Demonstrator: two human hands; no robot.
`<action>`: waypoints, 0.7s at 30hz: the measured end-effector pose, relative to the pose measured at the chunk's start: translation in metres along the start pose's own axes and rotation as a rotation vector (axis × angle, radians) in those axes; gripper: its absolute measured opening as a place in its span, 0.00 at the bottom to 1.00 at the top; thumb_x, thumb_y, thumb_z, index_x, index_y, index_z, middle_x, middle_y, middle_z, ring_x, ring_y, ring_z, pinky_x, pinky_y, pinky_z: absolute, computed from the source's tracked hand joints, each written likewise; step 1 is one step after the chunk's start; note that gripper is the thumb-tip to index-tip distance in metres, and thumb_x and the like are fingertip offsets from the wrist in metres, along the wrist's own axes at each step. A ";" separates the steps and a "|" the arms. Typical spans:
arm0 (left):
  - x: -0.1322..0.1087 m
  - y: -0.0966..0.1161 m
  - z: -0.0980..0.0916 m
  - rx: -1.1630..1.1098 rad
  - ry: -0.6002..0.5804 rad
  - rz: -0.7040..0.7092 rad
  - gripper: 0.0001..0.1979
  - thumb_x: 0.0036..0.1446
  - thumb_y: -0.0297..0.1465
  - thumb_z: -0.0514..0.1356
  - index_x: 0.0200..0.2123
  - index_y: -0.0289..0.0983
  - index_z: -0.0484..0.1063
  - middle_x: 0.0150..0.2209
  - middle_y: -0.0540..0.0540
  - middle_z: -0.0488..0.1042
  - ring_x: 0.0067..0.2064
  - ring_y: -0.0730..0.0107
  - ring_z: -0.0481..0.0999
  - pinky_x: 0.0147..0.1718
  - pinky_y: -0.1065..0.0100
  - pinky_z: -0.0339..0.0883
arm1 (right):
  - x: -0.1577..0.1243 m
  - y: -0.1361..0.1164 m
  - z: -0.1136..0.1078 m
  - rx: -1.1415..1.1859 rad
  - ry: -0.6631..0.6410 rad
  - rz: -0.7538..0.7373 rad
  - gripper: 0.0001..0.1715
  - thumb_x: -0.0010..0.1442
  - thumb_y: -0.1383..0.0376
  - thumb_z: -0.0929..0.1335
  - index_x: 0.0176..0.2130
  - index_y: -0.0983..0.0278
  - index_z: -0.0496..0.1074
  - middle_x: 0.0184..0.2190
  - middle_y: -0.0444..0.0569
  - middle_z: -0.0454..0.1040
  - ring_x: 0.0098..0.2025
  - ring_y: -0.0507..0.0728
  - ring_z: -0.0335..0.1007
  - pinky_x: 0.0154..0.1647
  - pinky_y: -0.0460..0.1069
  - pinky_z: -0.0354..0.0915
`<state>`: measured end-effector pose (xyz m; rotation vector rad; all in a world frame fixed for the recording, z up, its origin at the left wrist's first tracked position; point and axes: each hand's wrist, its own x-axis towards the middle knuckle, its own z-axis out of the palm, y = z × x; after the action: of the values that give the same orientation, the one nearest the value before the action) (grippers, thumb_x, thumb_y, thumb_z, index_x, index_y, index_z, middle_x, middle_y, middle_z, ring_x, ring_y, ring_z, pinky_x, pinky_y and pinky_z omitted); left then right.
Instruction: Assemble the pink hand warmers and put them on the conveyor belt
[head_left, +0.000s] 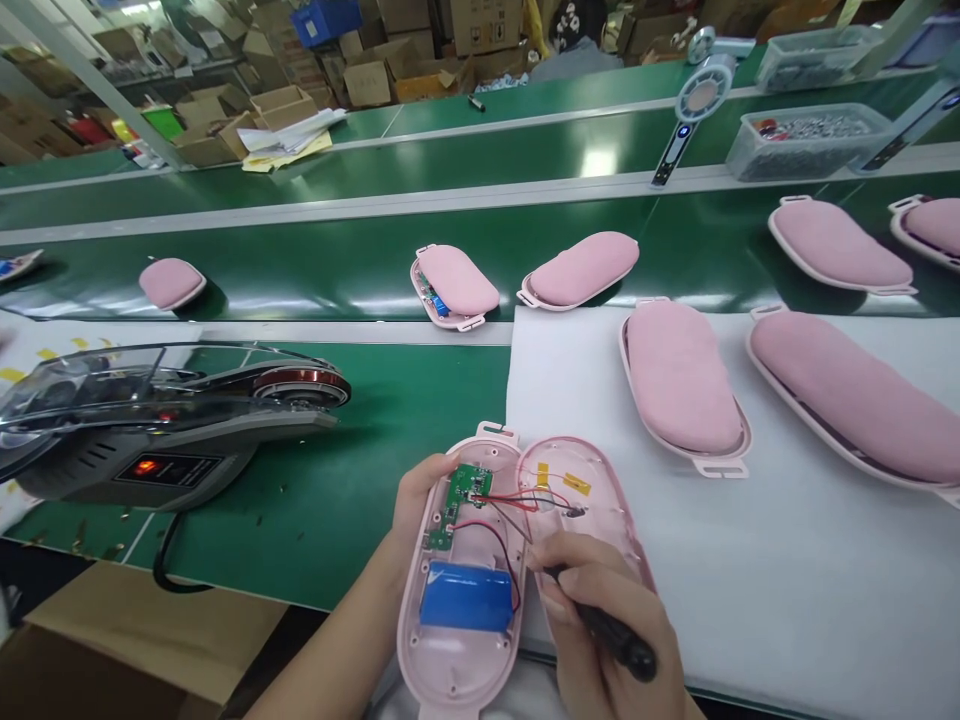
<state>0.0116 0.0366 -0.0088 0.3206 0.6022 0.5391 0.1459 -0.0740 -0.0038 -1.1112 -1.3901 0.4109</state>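
In the head view a pink plastic case half (461, 675) lies open in front of me, with a green circuit board (469, 488) and a blue battery pack (466, 597) inside. My left hand (420, 500) grips its upper left edge, with the thumb at the rim. Thin red and black wires (517, 497) run from the board to a second pink case half (611, 480), which has yellow tape on its inner face. Closed round a black-handled tool (611, 635) with a thin shaft, my right hand (607, 590) rests over this second half. The shaft points toward the board; contact at its tip is unclear.
A grey tape dispenser (172, 430) stands at left. White sheeting (810, 590) covers the right side, bearing padded pink cases (682, 375). Similar cases (454, 285) sit along the green belt (315, 270). Farther back are a handheld fan (694, 110) and plastic bins (806, 145).
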 end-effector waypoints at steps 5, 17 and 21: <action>0.001 0.000 0.002 -0.007 -0.017 -0.038 0.29 0.48 0.38 0.58 0.52 0.28 0.69 0.38 0.36 0.80 0.39 0.44 0.78 0.41 0.52 0.66 | -0.001 0.000 -0.001 0.033 -0.020 0.018 0.13 0.61 0.74 0.62 0.45 0.60 0.61 0.36 0.50 0.73 0.39 0.53 0.75 0.40 0.48 0.73; -0.001 -0.001 0.009 -0.007 -0.032 -0.107 0.30 0.47 0.40 0.59 0.52 0.29 0.70 0.36 0.37 0.79 0.35 0.47 0.77 0.35 0.55 0.65 | 0.001 -0.001 0.002 -0.060 -0.034 -0.013 0.10 0.62 0.73 0.62 0.43 0.60 0.61 0.34 0.51 0.74 0.36 0.53 0.75 0.38 0.48 0.74; -0.001 -0.002 0.007 -0.043 -0.036 -0.101 0.30 0.48 0.39 0.59 0.53 0.30 0.69 0.37 0.38 0.80 0.34 0.49 0.77 0.36 0.55 0.66 | -0.004 0.002 0.002 -0.141 -0.099 -0.071 0.11 0.61 0.72 0.64 0.44 0.61 0.62 0.34 0.52 0.76 0.36 0.54 0.76 0.35 0.48 0.75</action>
<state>0.0161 0.0331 -0.0039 0.2575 0.5682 0.4475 0.1435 -0.0751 -0.0076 -1.1646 -1.5602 0.3249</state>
